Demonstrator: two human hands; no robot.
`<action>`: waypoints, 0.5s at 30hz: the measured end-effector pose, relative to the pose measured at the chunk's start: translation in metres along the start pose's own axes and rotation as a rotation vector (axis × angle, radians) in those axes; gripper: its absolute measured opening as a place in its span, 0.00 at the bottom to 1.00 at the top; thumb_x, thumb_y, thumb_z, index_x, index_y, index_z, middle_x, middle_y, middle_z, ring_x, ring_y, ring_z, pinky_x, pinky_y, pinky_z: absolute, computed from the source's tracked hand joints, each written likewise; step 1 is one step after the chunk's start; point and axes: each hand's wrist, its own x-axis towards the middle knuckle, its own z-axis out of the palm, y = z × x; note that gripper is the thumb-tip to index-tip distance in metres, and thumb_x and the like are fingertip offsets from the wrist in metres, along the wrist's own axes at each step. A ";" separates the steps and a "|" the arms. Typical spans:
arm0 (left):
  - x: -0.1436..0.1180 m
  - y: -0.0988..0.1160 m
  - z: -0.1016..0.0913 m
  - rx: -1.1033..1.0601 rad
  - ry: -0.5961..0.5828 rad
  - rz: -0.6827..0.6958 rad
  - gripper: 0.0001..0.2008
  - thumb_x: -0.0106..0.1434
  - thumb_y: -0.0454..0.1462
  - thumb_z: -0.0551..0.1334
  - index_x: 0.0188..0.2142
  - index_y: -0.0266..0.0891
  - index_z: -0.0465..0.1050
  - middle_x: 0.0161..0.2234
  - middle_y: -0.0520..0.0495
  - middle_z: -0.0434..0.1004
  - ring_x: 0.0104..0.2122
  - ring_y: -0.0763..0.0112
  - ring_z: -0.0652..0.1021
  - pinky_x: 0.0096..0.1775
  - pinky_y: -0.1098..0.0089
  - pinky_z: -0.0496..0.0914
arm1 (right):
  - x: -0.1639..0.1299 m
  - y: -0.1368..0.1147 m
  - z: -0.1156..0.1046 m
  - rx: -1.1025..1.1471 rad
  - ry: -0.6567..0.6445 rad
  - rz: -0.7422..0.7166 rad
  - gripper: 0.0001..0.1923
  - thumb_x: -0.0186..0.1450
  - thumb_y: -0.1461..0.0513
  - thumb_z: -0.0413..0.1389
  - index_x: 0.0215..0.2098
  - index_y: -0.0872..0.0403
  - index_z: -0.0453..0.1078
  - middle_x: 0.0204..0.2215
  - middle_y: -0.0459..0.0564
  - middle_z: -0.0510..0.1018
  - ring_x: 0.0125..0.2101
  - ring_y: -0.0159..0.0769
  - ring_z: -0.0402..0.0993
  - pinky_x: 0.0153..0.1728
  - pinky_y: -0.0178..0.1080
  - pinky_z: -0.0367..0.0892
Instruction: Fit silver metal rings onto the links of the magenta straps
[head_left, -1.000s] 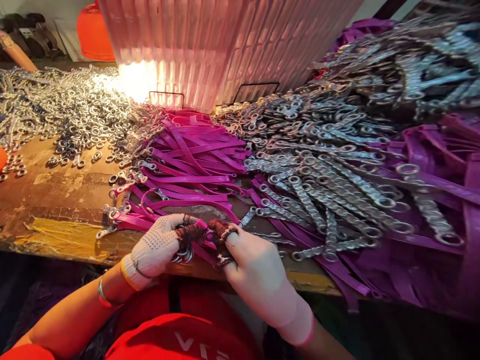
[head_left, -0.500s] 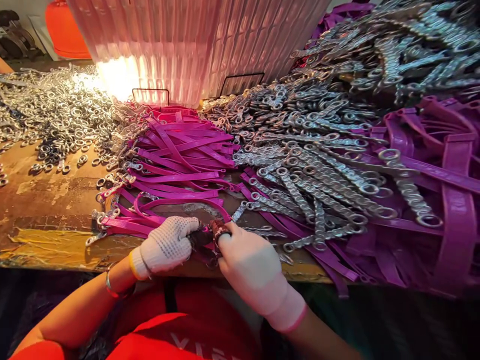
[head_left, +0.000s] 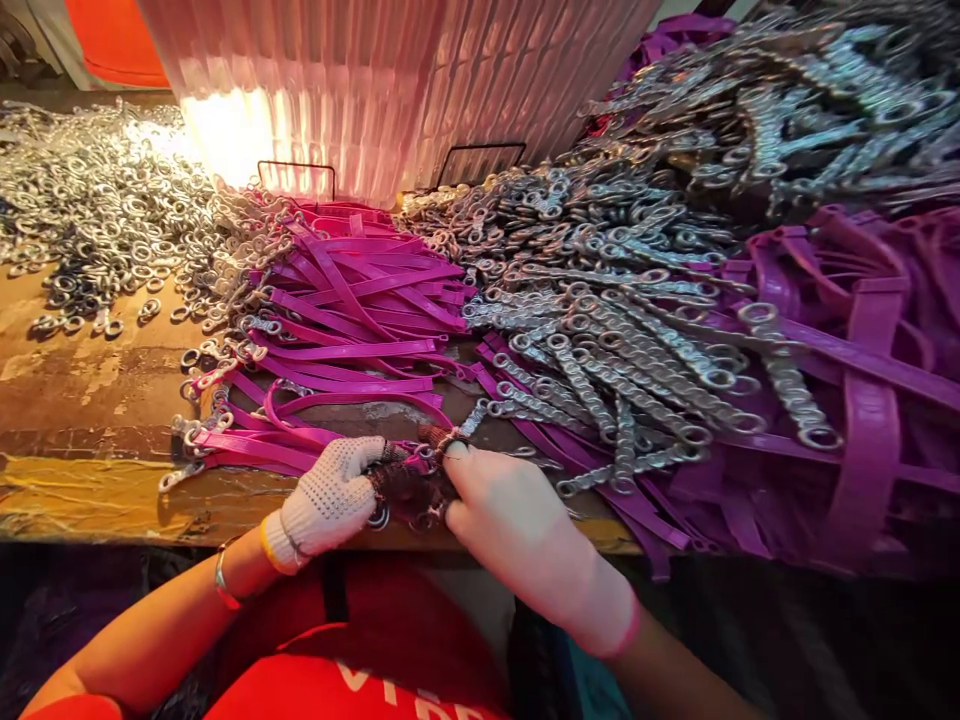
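With fingers (head_left: 393, 482) closed, pinches a purple strap end (head_left: 417, 461) between left hand (head_left: 330, 498) and right hand (head_left: 521, 530) just inside the near edge of the surface (head_left: 82, 370), probably to steady so small a piece; exact hold partly hidden. Faces piled purple straps (head_left: 360, 290) beyond, heaped metal rings (head_left: 112, 240) toward the left edge, linked metal strips (head_left: 630, 380) toward the right. Meets a ribbed sheet (head_left: 352, 90) barring the far edge.

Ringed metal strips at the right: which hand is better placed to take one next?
Probably the right hand: it is nearer to the ringed metal strips, while the left hand is beside purple straps. The fingers of both meet around a small purple piece, so the right may need to release first.
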 end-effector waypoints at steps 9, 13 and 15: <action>-0.002 -0.001 0.003 0.077 0.014 0.027 0.14 0.65 0.42 0.58 0.29 0.35 0.75 0.23 0.52 0.73 0.23 0.75 0.68 0.27 0.76 0.62 | -0.005 0.001 0.035 -0.209 0.357 -0.280 0.10 0.56 0.73 0.49 0.25 0.55 0.66 0.17 0.50 0.72 0.18 0.35 0.65 0.23 0.41 0.43; -0.004 0.010 -0.009 0.210 -0.081 0.062 0.10 0.61 0.36 0.57 0.27 0.36 0.75 0.24 0.51 0.75 0.25 0.73 0.71 0.29 0.75 0.64 | -0.010 0.000 0.034 -0.208 0.399 -0.332 0.08 0.57 0.71 0.50 0.25 0.54 0.65 0.16 0.49 0.71 0.18 0.35 0.63 0.24 0.41 0.40; -0.012 0.017 -0.027 0.317 -0.105 0.083 0.08 0.59 0.35 0.59 0.28 0.37 0.77 0.27 0.51 0.78 0.27 0.71 0.73 0.32 0.74 0.66 | -0.014 0.002 0.032 -0.186 0.391 -0.371 0.07 0.57 0.70 0.51 0.25 0.54 0.65 0.17 0.48 0.71 0.18 0.34 0.63 0.24 0.41 0.40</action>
